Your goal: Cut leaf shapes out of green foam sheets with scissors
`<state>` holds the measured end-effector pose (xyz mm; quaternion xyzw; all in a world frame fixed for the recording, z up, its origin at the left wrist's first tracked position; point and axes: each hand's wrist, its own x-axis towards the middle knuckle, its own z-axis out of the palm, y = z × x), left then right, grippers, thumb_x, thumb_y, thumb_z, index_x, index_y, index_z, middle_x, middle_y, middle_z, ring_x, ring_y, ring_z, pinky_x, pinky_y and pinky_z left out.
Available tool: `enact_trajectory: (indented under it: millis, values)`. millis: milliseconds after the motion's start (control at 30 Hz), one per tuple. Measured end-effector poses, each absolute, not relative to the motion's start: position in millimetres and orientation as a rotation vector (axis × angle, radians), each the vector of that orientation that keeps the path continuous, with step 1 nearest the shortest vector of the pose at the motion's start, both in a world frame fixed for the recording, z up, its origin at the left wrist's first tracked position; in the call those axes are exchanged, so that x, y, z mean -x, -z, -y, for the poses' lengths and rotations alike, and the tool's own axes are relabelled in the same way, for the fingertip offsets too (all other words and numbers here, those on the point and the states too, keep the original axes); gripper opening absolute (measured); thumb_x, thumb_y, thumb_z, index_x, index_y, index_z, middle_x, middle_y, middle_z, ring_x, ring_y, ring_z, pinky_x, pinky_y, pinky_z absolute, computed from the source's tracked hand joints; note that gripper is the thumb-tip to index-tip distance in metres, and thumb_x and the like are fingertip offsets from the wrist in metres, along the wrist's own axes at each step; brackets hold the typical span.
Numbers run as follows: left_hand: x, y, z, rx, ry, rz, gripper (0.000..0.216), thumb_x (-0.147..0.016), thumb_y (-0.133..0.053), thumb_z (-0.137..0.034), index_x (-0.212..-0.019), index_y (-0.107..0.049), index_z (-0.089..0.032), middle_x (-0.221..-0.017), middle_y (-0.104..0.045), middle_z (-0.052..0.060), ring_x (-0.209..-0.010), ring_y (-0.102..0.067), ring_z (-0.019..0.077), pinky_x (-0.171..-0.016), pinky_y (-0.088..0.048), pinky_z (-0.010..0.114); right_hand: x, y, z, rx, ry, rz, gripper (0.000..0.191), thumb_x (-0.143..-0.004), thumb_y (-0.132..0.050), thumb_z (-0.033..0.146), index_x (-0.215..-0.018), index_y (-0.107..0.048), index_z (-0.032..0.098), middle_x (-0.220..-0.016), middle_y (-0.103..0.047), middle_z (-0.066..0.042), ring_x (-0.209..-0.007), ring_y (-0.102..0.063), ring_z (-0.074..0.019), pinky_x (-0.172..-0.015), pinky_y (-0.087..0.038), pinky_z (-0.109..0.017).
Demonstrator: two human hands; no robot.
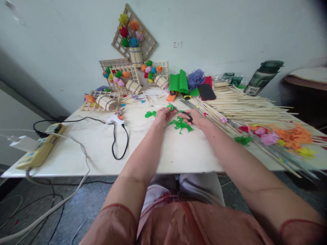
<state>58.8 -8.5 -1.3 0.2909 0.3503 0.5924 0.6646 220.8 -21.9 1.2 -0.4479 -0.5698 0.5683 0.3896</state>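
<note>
Between the fingertips of my left hand (pixel 163 116) is a small piece of green crepe paper (pixel 170 108), pinched over the middle of the table. My right hand (pixel 195 118) grips dark-handled scissors (pixel 187 116), whose blades point left toward that piece. How far the blades are apart is too small to tell. Ragged green paper scraps (pixel 181 125) lie on the tabletop just below both hands. Left of my left hand rest some rounded green cut pieces (pixel 150 114).
A hot glue gun (pixel 115 119) and power strip (pixel 42 148) with cords lie left. Lattice frames with paper flowers (pixel 122 80) stand behind. Green paper rolls (pixel 178 81), a phone (pixel 206 92), bamboo sticks (pixel 245 105), crepe flowers (pixel 269 137) and a tilted bottle (pixel 263 78) fill the right.
</note>
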Motion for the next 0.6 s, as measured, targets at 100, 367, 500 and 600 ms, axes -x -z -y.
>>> enact_trajectory:
  millis: [100,367,500,600]
  values:
    - [-59.3,0.4,8.9,-0.641,-1.349,-0.797,0.02,-0.083,-0.057,-0.005,-0.064,-0.055,-0.013,-0.066,-0.067,0.005,-0.078,-0.072,0.0178,-0.089,-0.054,0.035,-220.0,-3.5,24.0,1.149,-1.441,1.446,0.03,-0.07,-0.081,0.034,-0.068,-0.06,0.014,-0.044,-0.045,0.005,-0.032,-0.032,-0.0031,-0.027,-0.019,-0.017]
    - [-59.0,0.0,8.4,-0.647,-1.37,-0.805,0.02,-0.084,-0.056,-0.006,-0.066,-0.056,-0.013,-0.064,-0.067,0.003,-0.068,-0.07,0.0147,-0.087,-0.055,0.035,-219.4,-4.7,26.2,1.144,-1.468,1.434,0.028,-0.072,-0.079,0.032,-0.068,-0.059,0.014,-0.045,-0.046,0.005,-0.033,-0.033,-0.0029,-0.028,-0.02,-0.016]
    - [-59.6,-1.1,10.0,-0.664,-1.354,-0.802,0.021,-0.085,-0.055,-0.006,-0.065,-0.056,-0.012,-0.064,-0.068,0.004,-0.062,-0.069,0.0129,-0.084,-0.056,0.033,-219.2,-6.4,28.6,1.14,-1.48,1.42,0.03,-0.072,-0.08,0.036,-0.068,-0.059,0.014,-0.045,-0.047,0.005,-0.033,-0.034,-0.0033,-0.028,-0.022,-0.016]
    - [-60.5,-0.4,9.9,-0.667,-1.341,-0.795,0.021,-0.085,-0.055,-0.006,-0.065,-0.056,-0.012,-0.064,-0.068,0.004,-0.064,-0.07,0.0135,-0.085,-0.056,0.033,-219.0,-7.5,30.2,1.141,-1.481,1.403,0.032,-0.071,-0.08,0.038,-0.068,-0.059,0.014,-0.046,-0.048,0.005,-0.032,-0.035,-0.0034,-0.028,-0.023,-0.017]
